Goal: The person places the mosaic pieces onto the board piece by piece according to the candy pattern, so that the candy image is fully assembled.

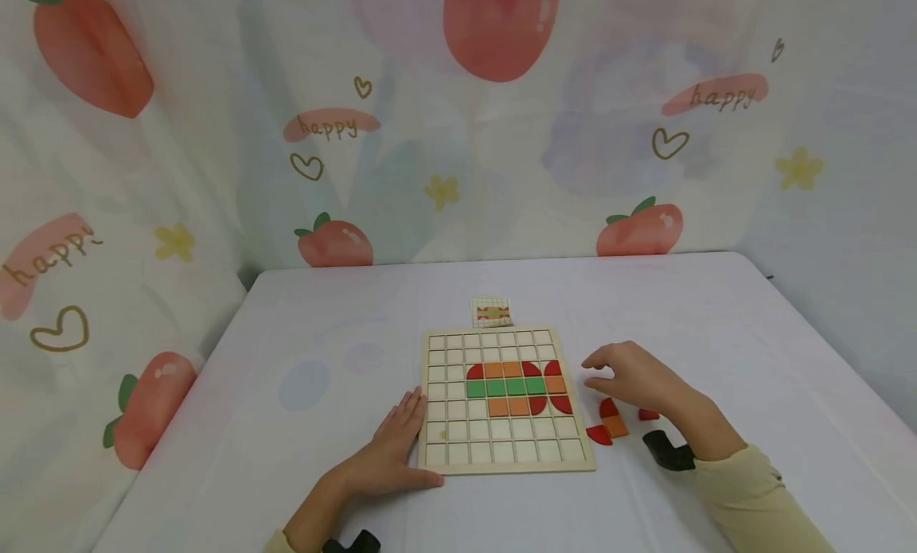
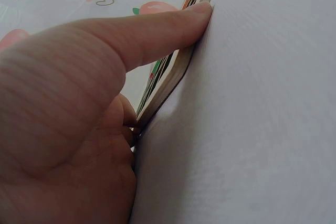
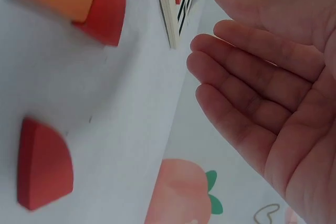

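A wooden grid board (image 1: 462, 455) lies on the table, holding a row of green squares (image 1: 515, 387), with orange squares (image 1: 503, 370) and red quarter-circle pieces (image 1: 562, 404) around it. My left hand (image 1: 390, 449) rests at its near left corner, fingers extended along the left side and thumb (image 2: 173, 30) against the near edge. Right of the board, my right hand (image 1: 637, 374) hovers over the table with fingers loosely bent and nothing in them. Below it lie a loose orange square (image 1: 614, 426) and red quarter-circles (image 1: 598, 435), one of them (image 3: 47, 166) apart from the others.
A small pattern card (image 1: 491, 313) stands or lies just beyond the board's far edge. The white-covered table (image 1: 344, 322) meets a printed cloth backdrop (image 1: 501, 155) at the back and left. Black wrist mounts (image 1: 668, 451) sit under both forearms.
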Tool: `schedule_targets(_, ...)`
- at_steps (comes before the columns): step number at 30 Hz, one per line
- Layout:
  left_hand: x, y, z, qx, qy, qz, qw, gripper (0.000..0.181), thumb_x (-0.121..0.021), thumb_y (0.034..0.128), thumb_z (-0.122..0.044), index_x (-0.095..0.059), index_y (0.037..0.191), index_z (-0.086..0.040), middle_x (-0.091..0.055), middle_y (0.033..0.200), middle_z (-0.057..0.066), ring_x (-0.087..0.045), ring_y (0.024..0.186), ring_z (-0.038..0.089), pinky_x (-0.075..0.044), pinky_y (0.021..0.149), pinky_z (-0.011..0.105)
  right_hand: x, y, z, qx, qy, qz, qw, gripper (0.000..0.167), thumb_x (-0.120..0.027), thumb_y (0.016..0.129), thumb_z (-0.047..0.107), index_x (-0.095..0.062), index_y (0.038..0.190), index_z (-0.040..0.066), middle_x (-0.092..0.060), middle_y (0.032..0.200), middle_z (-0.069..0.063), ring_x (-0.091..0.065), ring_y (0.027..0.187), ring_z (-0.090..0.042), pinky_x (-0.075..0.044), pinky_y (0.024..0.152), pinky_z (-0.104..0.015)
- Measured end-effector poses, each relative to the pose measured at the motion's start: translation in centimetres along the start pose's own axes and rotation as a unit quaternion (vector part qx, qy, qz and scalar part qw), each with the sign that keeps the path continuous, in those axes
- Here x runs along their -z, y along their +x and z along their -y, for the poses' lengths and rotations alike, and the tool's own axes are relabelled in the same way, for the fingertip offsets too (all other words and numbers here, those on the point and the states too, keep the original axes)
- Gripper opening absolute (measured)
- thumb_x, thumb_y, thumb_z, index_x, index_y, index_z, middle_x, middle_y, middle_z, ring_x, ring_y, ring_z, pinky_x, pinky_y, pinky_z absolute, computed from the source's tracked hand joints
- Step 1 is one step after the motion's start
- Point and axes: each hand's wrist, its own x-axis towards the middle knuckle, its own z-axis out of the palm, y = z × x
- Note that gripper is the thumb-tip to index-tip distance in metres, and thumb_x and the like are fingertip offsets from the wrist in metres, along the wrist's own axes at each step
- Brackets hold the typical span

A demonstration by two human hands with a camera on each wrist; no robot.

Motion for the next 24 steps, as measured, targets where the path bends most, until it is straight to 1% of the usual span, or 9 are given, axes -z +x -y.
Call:
schedule_targets(4, 0.0, 0.0, 0.0, 0.000, 0.002, 0.000, 1.0000, 0.112, -0.067, 0.0720, -0.058, -0.005, 0.147, -0.003, 0.004, 0.153, 0.010, 0.010, 0.138, 0.020, -0.002, 0.108, 0.045, 0.2, -0.8, -0.7, -0.008, -0.001, -0.003, 1.0000, 0.029, -0.071, 0.080, 0.014, -0.067, 0.104, -0.002, -0.065, 0.096, -0.010, -0.058, 0.091, -0.028, -0.050, 0.077, -0.043)
schedule_targets(12, -0.1, -0.1, -0.1, -0.007, -0.003, -0.002, 1.0000, 0.111, -0.067, 0.0727, -0.057, -0.005, 0.147, -0.001, 0.003, 0.153, 0.011, 0.009, 0.138, 0.022, -0.003, 0.108, 0.047, 0.8, -2.6, -2.2, -0.045, -0.004, 0.000, 0.9990, 0.031, -0.071, 0.079, 0.014, -0.066, 0.104, -0.004, -0.064, 0.095, -0.013, -0.057, 0.088, -0.030, -0.051, 0.073, -0.042)
schedule_targets(20, 0.2, -0.1, -0.3, -0.007, -0.010, 0.000, 0.9999, 0.111, -0.068, 0.0731, -0.056, -0.005, 0.146, 0.000, 0.003, 0.153, 0.012, 0.008, 0.138, 0.023, -0.003, 0.108, 0.047, 0.5, -4.1, -3.3, -0.063, -0.010, -0.007, 0.9979, 0.027, -0.071, 0.079, 0.014, -0.067, 0.098, -0.005, -0.064, 0.090, -0.013, -0.058, 0.085, -0.031, -0.051, 0.072, -0.044)
schedule_targets(24, 0.3, -0.1, -0.4, -0.007, -0.013, -0.001, 0.9999, 0.111, -0.068, 0.0732, -0.055, -0.005, 0.146, 0.000, 0.003, 0.153, 0.012, 0.008, 0.138, 0.023, -0.003, 0.108, 0.047, 0.5, -4.5, -3.7, -0.085, -0.016, -0.014, 0.9962, 0.026, -0.070, 0.079, 0.013, -0.067, 0.096, -0.006, -0.064, 0.088, -0.014, -0.057, 0.082, -0.031, -0.051, 0.071, -0.045)
